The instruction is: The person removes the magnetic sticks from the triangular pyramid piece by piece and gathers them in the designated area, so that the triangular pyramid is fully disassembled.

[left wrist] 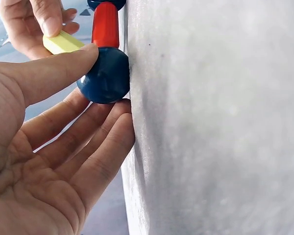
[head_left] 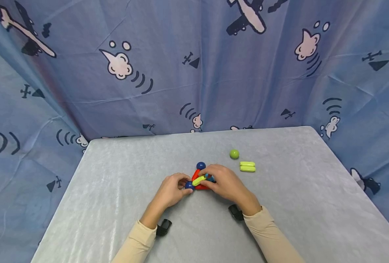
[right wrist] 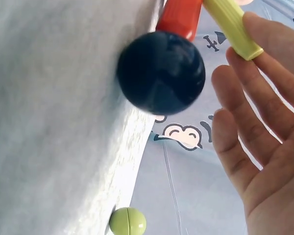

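Observation:
My left hand [head_left: 170, 190] pinches a dark blue ball [head_left: 189, 186] low on the table, thumb on one side and fingers on the other. A red stick [left wrist: 105, 27] runs from that ball to another blue ball [head_left: 200, 166] farther back. My right hand [head_left: 226, 183] holds a yellow-green stick [head_left: 199, 180] between thumb and fingers, slanting above the red pieces. In the head view the stick's lower end meets the ball at my left hand; whether it is attached, I cannot tell. A second red stick [head_left: 201, 187] and another blue ball [head_left: 211, 178] are partly covered by my right hand.
Behind my right hand lies a green ball [head_left: 234, 154], with two yellow-green sticks [head_left: 247, 166] side by side near it. Everything sits on a grey cloth-covered table [head_left: 122, 164]. A blue patterned curtain [head_left: 168, 73] hangs behind and at both sides.

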A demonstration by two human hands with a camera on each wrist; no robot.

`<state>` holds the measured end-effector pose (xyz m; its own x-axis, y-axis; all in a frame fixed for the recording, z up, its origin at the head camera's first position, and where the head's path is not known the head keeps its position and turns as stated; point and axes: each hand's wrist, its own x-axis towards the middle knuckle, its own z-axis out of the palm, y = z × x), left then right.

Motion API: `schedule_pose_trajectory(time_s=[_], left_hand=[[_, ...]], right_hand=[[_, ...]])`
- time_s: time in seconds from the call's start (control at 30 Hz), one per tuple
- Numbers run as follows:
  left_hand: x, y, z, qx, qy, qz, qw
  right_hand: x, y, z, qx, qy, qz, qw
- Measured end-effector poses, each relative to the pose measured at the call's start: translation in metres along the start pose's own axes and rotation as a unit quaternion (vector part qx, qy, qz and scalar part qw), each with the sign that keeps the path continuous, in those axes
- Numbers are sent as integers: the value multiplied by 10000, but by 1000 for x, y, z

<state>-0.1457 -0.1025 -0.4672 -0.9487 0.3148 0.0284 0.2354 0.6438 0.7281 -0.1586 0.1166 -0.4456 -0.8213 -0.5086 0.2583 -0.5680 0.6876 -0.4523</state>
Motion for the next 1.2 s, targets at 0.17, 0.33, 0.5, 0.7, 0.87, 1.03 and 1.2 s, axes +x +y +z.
schedule_pose_trajectory(time_s=[0.17,0.33,0.5,0.7,0.87,1.03,1.2], left_hand=[[0,0,0,-6,-34,-88,10000],[0,1,-2,-38,-30,-130,9999],[0,0,-1,-14,41,-60,10000],[1,-1,0,-78,32,-69,9999],[0,-1,1,-30,64,18,10000],[-1,0,0,-36,76,-53,10000],[-1,2,-1,-79,-8,-188,9998]], right_hand=[[0,2,-1,-70,-92,-53,9999],[0,4,-1,62,-140,-18,9999],[-2,6,-1,239,-63,-67,9997],[-4,12,-2,336,-112,-31,9994],[-4,14,-4,299,-279,28,9992],[-4,13,-4,110,-525,79,9985],[-4,13,-3,-119,-709,60,9974]])
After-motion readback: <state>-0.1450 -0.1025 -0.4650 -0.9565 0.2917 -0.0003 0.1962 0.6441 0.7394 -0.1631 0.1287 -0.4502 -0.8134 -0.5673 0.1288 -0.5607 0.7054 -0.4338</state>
